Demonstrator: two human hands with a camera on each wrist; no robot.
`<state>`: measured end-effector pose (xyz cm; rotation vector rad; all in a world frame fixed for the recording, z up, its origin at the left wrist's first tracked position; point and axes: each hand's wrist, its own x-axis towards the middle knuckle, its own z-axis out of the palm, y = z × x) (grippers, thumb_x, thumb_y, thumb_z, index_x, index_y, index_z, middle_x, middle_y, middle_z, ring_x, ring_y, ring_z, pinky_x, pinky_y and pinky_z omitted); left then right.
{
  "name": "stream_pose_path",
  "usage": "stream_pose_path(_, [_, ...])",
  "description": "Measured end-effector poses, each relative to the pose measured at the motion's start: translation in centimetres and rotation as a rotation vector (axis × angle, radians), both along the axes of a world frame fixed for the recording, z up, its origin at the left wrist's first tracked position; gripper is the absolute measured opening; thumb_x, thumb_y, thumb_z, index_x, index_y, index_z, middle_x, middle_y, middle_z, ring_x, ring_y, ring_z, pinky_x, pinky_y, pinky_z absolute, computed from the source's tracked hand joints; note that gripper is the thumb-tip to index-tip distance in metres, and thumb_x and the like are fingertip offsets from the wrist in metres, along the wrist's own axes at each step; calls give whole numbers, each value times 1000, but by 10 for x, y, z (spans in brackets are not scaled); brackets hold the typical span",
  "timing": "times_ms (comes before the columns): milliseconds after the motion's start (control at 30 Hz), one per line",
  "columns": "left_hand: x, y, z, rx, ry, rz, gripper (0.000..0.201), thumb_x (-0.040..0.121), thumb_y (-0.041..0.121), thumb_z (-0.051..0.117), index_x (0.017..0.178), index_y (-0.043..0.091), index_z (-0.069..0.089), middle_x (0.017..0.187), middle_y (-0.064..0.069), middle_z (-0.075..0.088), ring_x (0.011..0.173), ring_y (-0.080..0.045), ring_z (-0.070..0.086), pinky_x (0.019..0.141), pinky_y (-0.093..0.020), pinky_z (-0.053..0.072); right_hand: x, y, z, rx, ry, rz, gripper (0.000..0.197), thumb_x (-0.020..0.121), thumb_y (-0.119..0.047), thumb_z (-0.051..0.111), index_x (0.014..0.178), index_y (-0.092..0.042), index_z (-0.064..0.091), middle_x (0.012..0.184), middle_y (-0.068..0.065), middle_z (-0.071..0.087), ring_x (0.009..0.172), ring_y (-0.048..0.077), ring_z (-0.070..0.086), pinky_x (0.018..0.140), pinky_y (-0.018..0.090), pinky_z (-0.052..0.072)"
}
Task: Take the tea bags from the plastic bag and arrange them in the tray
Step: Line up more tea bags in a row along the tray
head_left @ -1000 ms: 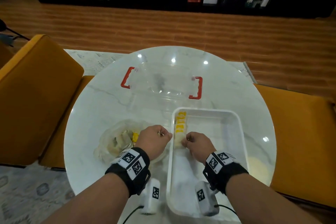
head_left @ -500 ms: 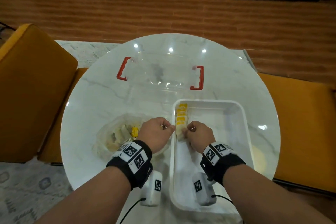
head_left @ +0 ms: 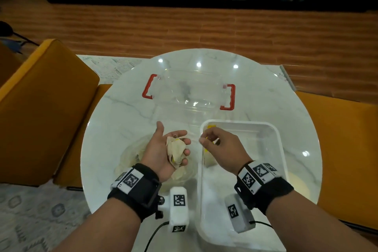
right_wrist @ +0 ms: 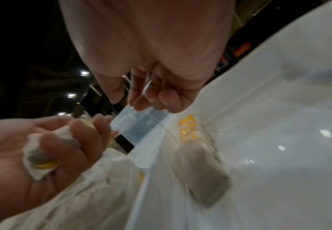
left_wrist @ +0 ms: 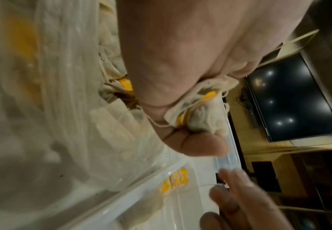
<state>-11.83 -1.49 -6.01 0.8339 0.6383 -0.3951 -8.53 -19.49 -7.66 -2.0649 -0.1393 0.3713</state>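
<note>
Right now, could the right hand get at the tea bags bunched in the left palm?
Probably yes. The left hand lies palm up with the tea bags exposed, and the right hand hovers just beside it above the tray edge, with nothing between them.

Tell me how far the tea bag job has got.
Done: a short row of tea bags lies along the left wall of the white tray. In hand: the left hand holds a clump of tea bags; the right hand hovers beside it. Left: more in the plastic bag.
</note>
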Motion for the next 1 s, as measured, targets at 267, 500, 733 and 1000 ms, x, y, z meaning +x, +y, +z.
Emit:
stream_pose_path(267, [-8,-6,20,3,-78,-52,91,86,78,19,124,3,54,82,-18,62,60,-27,55,50,-29,39,0,20,33,-97,-229,363,34,87,-29,65,116,-46,63,94,-15,48,89,-5,47,78,8,33])
stream_pose_path(500, [-13,-11,27,62,-161,-4,79,90,72,22,114,5,57,85,-18,67,61,-27,57,50,-30,41,-4,19,37,-153,-337,381,12,81,-24,68,93,-28,70,91,-14,47,91,8,50,81,21,39])
stream_pose_path(733, [-13,-16,20,60,-152,49,66,89,66,41,115,8,57,81,-10,61,61,-22,53,52,-31,40,-7,17,46,-87,-362,373,6,83,-20,67,84,-26,65,93,-17,50,86,-4,49,74,10,35])
stream_pose_path(1000, [-11,-26,9,104,-20,116,33,93,33,61,114,9,64,75,-4,61,55,-13,54,40,-22,37,-6,8,75,89,-211,288,9,89,-18,61,85,-25,60,68,-15,57,61,10,50,61,21,44])
